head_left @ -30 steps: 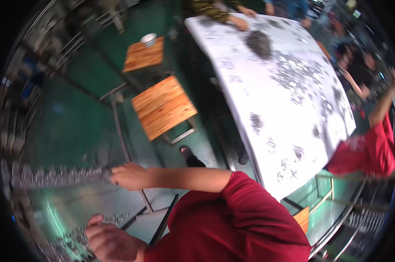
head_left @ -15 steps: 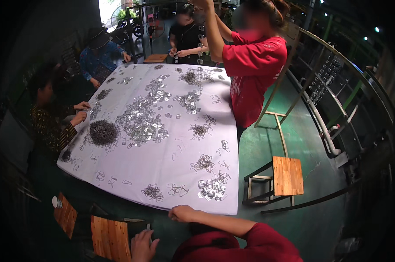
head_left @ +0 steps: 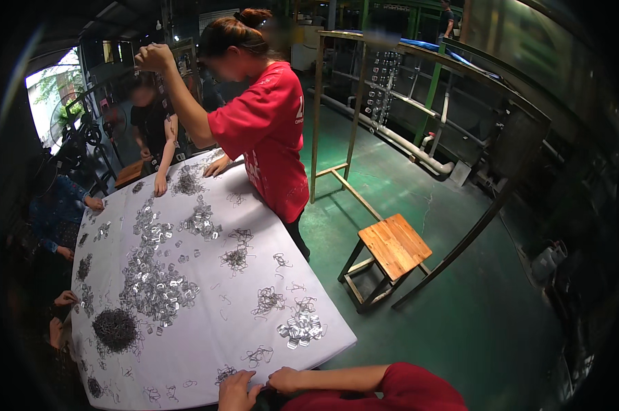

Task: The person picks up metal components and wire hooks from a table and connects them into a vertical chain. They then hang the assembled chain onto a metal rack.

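My left hand (head_left: pixel 237 391) lies at the near edge of the white-covered table (head_left: pixel 207 335), fingers stretched out, beside a small heap of thin wire hooks (head_left: pixel 225 374). Close to its right, my right hand (head_left: pixel 284 379) rests at the same edge with its fingers curled in; what they hold, if anything, is hidden. Beyond the hands lie another loose bunch of wire hooks (head_left: pixel 258 355) and a pile of small shiny square metal pieces (head_left: pixel 300 330).
More metal pieces (head_left: pixel 160 291) and a dark heap (head_left: pixel 115 330) cover the table's middle and left. A person in red (head_left: pixel 275 130) stands at the far right side with raised hands; others work around the table. A wooden stool (head_left: pixel 394 246) and metal frame (head_left: pixel 316 116) stand right.
My view has swung to the right. My left hand has come up from beside the stool to the table edge, next to my right hand, which stays curled at the edge.
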Demonstrator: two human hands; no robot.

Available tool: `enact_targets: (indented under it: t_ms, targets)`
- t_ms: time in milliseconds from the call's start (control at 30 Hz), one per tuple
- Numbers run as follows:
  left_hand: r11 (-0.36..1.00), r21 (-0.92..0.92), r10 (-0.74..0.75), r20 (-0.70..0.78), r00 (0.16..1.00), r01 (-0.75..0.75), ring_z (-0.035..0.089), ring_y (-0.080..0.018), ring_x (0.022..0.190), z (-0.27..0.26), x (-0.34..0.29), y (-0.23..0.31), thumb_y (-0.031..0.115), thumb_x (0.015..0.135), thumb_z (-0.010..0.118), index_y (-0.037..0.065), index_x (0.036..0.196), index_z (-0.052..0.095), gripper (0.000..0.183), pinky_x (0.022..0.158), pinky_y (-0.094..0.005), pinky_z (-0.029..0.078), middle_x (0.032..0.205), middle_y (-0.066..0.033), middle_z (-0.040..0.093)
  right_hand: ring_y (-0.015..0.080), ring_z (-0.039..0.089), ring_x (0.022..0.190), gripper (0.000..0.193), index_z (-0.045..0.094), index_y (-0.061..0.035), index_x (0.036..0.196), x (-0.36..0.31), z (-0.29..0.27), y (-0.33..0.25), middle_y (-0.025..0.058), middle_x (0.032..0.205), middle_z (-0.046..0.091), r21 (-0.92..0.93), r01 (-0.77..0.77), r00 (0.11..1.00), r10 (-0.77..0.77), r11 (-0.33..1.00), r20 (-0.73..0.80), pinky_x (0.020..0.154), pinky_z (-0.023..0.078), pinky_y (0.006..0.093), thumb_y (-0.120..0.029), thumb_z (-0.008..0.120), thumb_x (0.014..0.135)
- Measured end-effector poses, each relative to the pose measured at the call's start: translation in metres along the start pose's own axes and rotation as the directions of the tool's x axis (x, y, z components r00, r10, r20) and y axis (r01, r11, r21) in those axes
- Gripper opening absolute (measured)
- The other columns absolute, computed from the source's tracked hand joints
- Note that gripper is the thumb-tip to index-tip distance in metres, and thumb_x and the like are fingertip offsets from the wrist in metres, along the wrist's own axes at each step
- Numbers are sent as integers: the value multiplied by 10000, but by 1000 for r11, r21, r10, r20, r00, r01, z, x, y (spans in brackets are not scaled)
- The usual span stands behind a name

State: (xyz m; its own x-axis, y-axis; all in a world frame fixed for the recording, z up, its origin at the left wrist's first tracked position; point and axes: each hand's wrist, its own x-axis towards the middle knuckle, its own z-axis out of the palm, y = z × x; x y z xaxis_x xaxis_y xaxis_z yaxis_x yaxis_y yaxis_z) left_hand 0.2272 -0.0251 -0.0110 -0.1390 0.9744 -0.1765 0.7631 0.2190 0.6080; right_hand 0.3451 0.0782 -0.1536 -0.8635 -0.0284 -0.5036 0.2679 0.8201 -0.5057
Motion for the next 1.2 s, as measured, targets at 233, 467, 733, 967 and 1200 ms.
enact_targets:
  t_ms: [233, 467, 733, 967, 1200]
  targets:
    - [973, 155, 180, -59, 982, -169, 555, -299, 946, -48, 2, -54, 262, 780, 643, 70, 1044, 598, 330, 817, -398, 425, 1025, -110, 605, 314, 616, 888, 204, 612, -75, 947, 18, -20, -13, 145, 967, 608, 138, -172, 947, 202, 975, -248, 715, 504, 429, -168, 578, 769]
    - [980, 195, -28, -48, 998, 37, 539, -282, 1001, -72, -23, -146, 299, 794, 624, 97, 1058, 603, 333, 842, -394, 419, 1070, -90, 594, 316, 611, 896, 233, 588, -112, 1012, 68, -18, -66, 107, 1001, 603, 89, -131, 976, 144, 987, -161, 735, 499, 441, -216, 553, 806]
    - [960, -275, -150, -379, 913, 43, 578, -301, 892, -37, -74, -224, 142, 788, 626, 53, 935, 630, 171, 790, -379, 459, 942, -114, 621, 330, 590, 956, 314, 567, -173, 1097, 43, 7, -52, 91, 1149, 566, 46, -253, 959, 245, 966, 142, 795, 492, 441, -344, 522, 838]
    - [891, -443, -331, -490, 807, 97, 593, -274, 816, -20, -82, -249, 102, 752, 640, 58, 872, 634, 128, 737, -368, 465, 862, -83, 629, 323, 594, 950, 298, 551, -186, 1107, 83, -34, -68, 95, 1126, 576, -9, -262, 947, 259, 965, 193, 784, 496, 438, -341, 495, 859]
    - [906, -406, -312, -452, 836, 118, 594, -274, 819, -17, -76, -240, 73, 765, 620, 54, 872, 634, 110, 738, -376, 464, 866, -91, 629, 328, 606, 910, 273, 548, -178, 1086, 84, -38, -83, 121, 1032, 609, 9, -291, 950, 288, 957, 123, 747, 501, 453, -313, 506, 852]
